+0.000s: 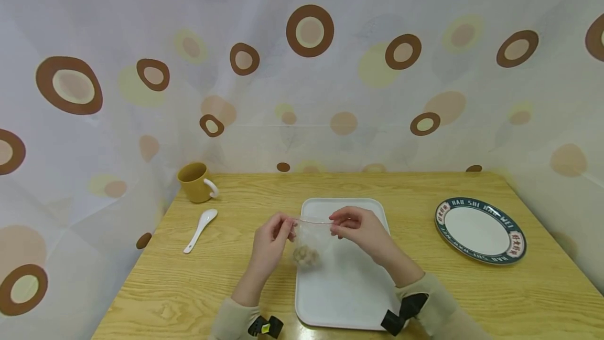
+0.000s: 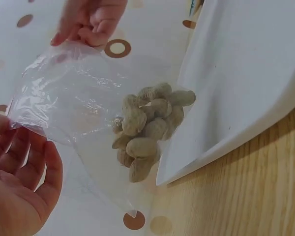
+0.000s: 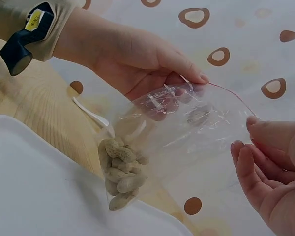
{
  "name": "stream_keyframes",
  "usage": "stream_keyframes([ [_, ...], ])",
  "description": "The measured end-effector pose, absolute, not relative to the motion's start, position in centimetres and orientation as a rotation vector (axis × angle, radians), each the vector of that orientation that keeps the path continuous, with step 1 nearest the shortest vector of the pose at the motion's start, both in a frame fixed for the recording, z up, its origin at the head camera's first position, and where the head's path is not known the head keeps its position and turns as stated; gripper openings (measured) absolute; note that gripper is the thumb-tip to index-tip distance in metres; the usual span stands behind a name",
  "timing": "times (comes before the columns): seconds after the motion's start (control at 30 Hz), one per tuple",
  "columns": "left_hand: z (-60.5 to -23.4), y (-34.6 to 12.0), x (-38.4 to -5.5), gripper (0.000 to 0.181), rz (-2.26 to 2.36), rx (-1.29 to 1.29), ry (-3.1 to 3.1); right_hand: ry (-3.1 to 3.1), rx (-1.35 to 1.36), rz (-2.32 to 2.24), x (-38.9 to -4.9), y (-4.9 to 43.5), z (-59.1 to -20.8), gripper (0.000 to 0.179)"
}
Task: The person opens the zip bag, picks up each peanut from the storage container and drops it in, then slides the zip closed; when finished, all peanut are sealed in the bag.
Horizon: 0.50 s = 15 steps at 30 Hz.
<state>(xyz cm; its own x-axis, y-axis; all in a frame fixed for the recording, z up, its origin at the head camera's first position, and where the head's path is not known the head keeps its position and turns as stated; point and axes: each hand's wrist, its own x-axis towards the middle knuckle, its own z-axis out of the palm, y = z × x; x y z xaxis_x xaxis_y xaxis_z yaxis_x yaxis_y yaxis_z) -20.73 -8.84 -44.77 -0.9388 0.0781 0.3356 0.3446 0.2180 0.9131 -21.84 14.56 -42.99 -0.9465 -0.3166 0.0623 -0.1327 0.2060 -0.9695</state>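
Note:
A clear zip bag [image 2: 83,83] with a red line along its top edge hangs between both hands. Several unshelled peanuts [image 2: 150,123] lie bunched at its bottom. My left hand [image 1: 272,242] pinches one end of the top edge between thumb and fingers. At the other end, my right hand [image 1: 359,230] pinches the same edge. Below the bag is a white tray [image 1: 346,298]; in the head view the peanuts hang over its left edge. From the right wrist view, both thumbs press on the bag's rim, which looks stretched between them.
A mustard-yellow mug [image 1: 195,182] with a white handle stands at the back left of the wooden table [image 1: 155,287]. Before it lies a white spoon [image 1: 201,230]. On the right sits an oval plate [image 1: 478,231] with a dark lettered rim. A patterned curtain [image 1: 264,93] backs the table.

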Motion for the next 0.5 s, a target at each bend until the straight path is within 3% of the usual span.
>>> stream_keyframes([
  [0.17, -44.70, -8.86, -20.61, 0.022, -1.801, -0.407, -2.262, 2.397, -0.356, -1.782, -21.91, 14.80, -43.24, 0.017],
  [0.5, -44.76, -8.33, -20.38, 0.019, -1.727, -0.462, -2.252, 2.427, -0.340, -1.844, -21.49, 14.67, -42.74, 0.017],
])
